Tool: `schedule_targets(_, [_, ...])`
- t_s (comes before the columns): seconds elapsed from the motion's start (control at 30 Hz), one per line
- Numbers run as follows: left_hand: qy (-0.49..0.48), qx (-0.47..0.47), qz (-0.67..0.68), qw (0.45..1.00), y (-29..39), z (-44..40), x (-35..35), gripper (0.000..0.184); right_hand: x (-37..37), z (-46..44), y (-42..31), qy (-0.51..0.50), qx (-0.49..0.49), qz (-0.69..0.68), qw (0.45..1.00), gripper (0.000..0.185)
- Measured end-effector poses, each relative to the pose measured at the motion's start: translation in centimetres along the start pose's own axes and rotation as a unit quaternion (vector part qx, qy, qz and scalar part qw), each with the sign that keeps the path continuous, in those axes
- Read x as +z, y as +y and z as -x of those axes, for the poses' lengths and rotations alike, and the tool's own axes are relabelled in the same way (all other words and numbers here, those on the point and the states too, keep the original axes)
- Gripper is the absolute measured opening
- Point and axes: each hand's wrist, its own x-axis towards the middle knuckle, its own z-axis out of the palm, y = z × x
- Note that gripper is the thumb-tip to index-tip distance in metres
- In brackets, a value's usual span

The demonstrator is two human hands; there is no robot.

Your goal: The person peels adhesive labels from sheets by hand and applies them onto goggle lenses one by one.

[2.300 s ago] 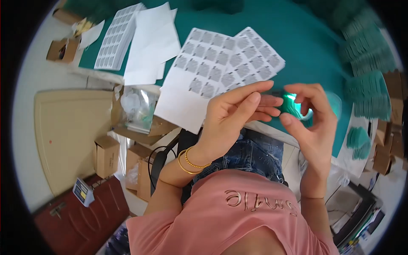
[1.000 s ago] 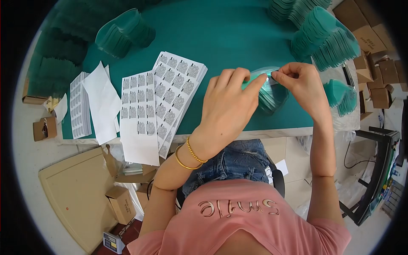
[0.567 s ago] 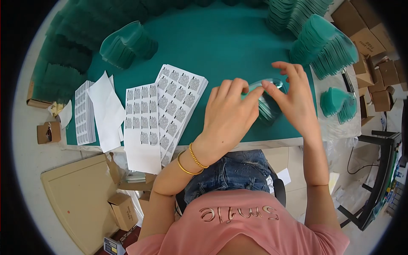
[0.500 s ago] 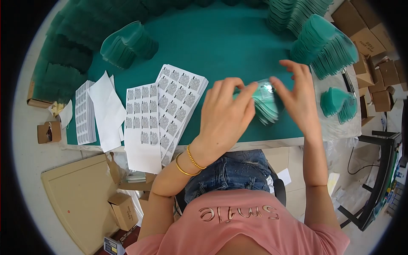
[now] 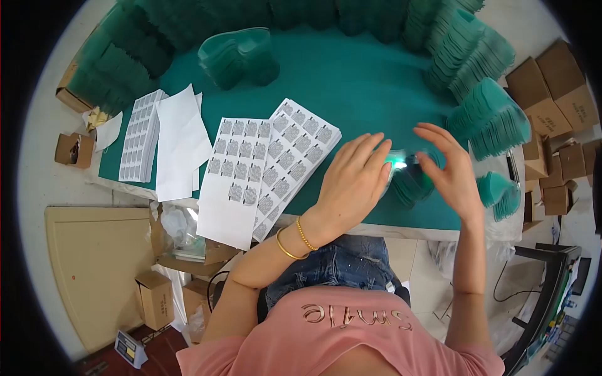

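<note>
A small pile of glossy green curved sheets [image 5: 412, 188] lies on the green table top near its front edge, between my two hands. My left hand [image 5: 352, 183], with two gold bracelets at the wrist, is at the pile's left end, fingers stretched out and nothing seen held in them. At the pile's right side my right hand [image 5: 448, 168] is open, thumb and fingers apart. Bright glare covers the pile's upper end. To the left lie a front label sheet [image 5: 233, 160] with printed grey squares and a fanned stack of label sheets [image 5: 290, 164].
Blank white paper [image 5: 182, 144] and another label stack [image 5: 141, 138] lie farther left. A green stack [image 5: 239, 59] stands behind. More green stacks [image 5: 489, 119] line the right and back edges. Cardboard boxes [image 5: 552, 88] stand at the right; a black frame [image 5: 545, 276] is below.
The view has shifted, and the sheets appear farther right. My right thumb and finger, pinched on a small label about a second ago, are now apart. My left fingers have straightened beside the pile.
</note>
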Motion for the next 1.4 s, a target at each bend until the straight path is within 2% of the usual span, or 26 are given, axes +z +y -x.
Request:
schedule_targets(0.03, [0.022, -0.005, -0.01, 1.0, 0.2, 0.0, -0.7, 0.03, -0.7, -0.8, -0.9, -0.075, -0.052, 0.054, 0.994, 0.046])
schedule_targets(0.13, [0.07, -0.027, -0.007, 0.997, 0.2, 0.8, -2.5, 0.026, 0.0, -2.4, -2.7, -0.233, -0.097, 0.185, 0.95, 0.057])
schedule_targets(0.17, [0.082, -0.032, -0.007, 0.996, -0.1, 1.1, -3.0, 0.025, 0.7, -2.8, -2.8, -0.231, -0.093, 0.187, 0.95, 0.057])
schedule_targets(0.23, [0.098, -0.05, -0.006, 0.994, -0.4, 2.0, -3.9, 0.023, 1.7, -4.0, -3.3, -0.331, -0.056, 0.319, 0.886, 0.057])
schedule_targets(0.27, [0.096, -0.057, -0.013, 0.994, -0.8, 2.7, -4.2, 0.023, 2.1, -4.3, -3.5, -0.326, -0.053, 0.32, 0.888, 0.057])
schedule_targets(0.33, [0.089, -0.081, -0.038, 0.992, -1.9, 4.0, -4.3, 0.023, 2.9, -4.1, -3.3, -0.324, -0.031, 0.333, 0.885, 0.044])
schedule_targets(0.43, [0.057, -0.11, -0.068, 0.99, -3.5, 5.4, -3.7, 0.023, 4.0, -3.3, -1.7, -0.278, -0.066, 0.32, 0.903, 0.031])
schedule_targets(0.5, [0.038, -0.091, -0.102, 0.99, -5.0, 6.6, -3.1, 0.023, 4.7, -3.0, -0.9, -0.26, -0.088, 0.333, 0.902, 0.023])
schedule_targets(0.57, [0.015, -0.126, -0.072, 0.989, -5.7, 7.2, -2.8, 0.025, 4.4, -2.5, -1.4, -0.224, -0.08, 0.325, 0.916, 0.016])
schedule_targets(0.67, [0.001, -0.097, -0.102, 0.99, -5.6, 7.1, -2.7, 0.025, 4.1, -2.3, -1.3, -0.178, -0.117, 0.306, 0.928, 0.01])
schedule_targets(0.73, [0.005, -0.079, -0.112, 0.991, -6.3, 7.5, -2.6, 0.024, 4.4, -2.8, -1.4, -0.211, -0.108, 0.329, 0.914, 0.026])
schedule_targets(0.8, [0.005, -0.09, -0.102, 0.991, -6.1, 7.6, -2.5, 0.026, 4.7, -2.9, -1.0, -0.2, -0.129, 0.339, 0.91, 0.036])
schedule_targets(0.87, [-0.007, -0.104, -0.115, 0.988, -6.3, 7.5, -2.6, 0.03, 6.0, -4.3, -0.1, -0.218, -0.124, 0.336, 0.908, 0.04])
schedule_targets(0.9, [-0.021, -0.09, -0.107, 0.99, -6.2, 7.3, -2.3, 0.03, 5.3, -3.3, -0.2, -0.212, -0.104, 0.336, 0.912, 0.04])
schedule_targets(0.97, [-0.009, -0.099, -0.115, 0.988, -6.0, 7.4, -2.3, 0.031, 4.6, -2.7, -0.7, -0.205, -0.163, 0.346, 0.901, 0.014])
schedule_targets(1.03, [-0.001, -0.047, -0.115, 0.992, -7.5, 7.8, -2.1, 0.027, 5.2, -3.1, 0.0, -0.194, -0.165, 0.345, 0.904, 0.032])
schedule_targets(1.13, [0.028, -0.015, -0.145, 0.989, -7.8, 8.2, -2.0, 0.02, 4.1, -2.6, 0.2, -0.145, -0.223, 0.289, 0.92, 0.019])
schedule_targets(1.17, [0.035, -0.04, -0.133, 0.99, -7.5, 8.1, -1.9, 0.02, 3.4, -2.4, -0.2, -0.148, -0.219, 0.288, 0.92, 0.012])
schedule_targets(1.3, [0.058, -0.074, -0.118, 0.989, -6.5, 7.4, -2.2, 0.018, 1.4, -3.6, -2.3, -0.261, -0.092, 0.315, 0.908, 0.023])
schedule_targets(1.4, [0.056, -0.09, -0.102, 0.989, -6.0, 7.6, -2.5, 0.017, 1.4, -3.3, -2.6, -0.27, -0.065, 0.319, 0.906, 0.026])
